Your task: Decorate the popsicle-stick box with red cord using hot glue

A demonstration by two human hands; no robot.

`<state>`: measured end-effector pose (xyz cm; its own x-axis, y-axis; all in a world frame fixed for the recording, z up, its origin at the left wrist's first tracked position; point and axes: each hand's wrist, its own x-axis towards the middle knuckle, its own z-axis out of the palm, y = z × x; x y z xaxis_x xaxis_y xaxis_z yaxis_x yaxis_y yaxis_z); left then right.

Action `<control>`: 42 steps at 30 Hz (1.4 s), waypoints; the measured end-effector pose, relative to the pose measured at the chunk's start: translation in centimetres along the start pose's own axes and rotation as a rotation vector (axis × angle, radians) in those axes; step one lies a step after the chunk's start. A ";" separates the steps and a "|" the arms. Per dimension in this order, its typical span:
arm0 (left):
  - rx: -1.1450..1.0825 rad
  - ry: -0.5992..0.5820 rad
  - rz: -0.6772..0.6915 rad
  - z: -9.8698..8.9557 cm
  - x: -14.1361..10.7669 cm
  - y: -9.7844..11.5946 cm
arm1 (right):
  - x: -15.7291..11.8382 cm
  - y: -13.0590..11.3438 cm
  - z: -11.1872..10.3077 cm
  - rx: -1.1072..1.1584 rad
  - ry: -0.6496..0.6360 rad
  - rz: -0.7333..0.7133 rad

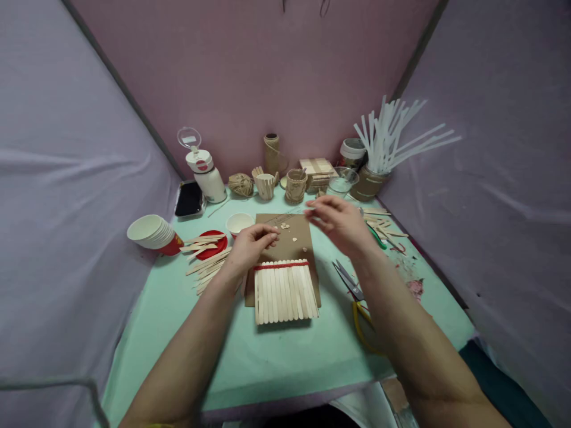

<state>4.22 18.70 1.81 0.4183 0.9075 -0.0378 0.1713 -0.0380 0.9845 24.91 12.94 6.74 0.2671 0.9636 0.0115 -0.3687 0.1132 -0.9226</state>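
Note:
My left hand (255, 245) hovers over the left side of a brown cardboard sheet (285, 238), thumb and fingertips pinched together; whatever is between them is too small to make out. My right hand (336, 221) is raised near the sheet's upper right corner, fingers stretched out and loosely apart, with nothing visible in it. In front of both hands lies a panel of craft sticks (285, 294) set side by side, a red strip (281, 265) running across its far end. Small pale wooden bits (285, 226) are scattered on the cardboard.
Scissors (350, 282) with yellow handles lie below my right forearm. Loose craft sticks (209, 267) and a red plate (218, 246) are on the left, near stacked paper cups (154, 232). Along the back stand a white bottle (209, 178), twine (241, 185) and a jar of white strips (368, 181).

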 end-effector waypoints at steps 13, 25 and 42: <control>0.567 -0.193 0.006 0.4 3.6 -2.8 | -7.9 2.7 -3.2 0.023 0.241 0.092; 0.505 0.281 0.199 -0.5 -5.9 3.2 | -12.9 4.0 -1.3 -0.265 0.148 -0.029; -0.554 0.070 -0.341 5.0 -15.1 1.5 | -15.9 5.5 0.6 -0.620 -0.167 -0.423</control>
<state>2.64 2.85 3.00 0.3594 0.8563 -0.3710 -0.2089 0.4613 0.8623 18.10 -1.67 1.75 0.1182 0.8979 0.4240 0.3146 0.3711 -0.8737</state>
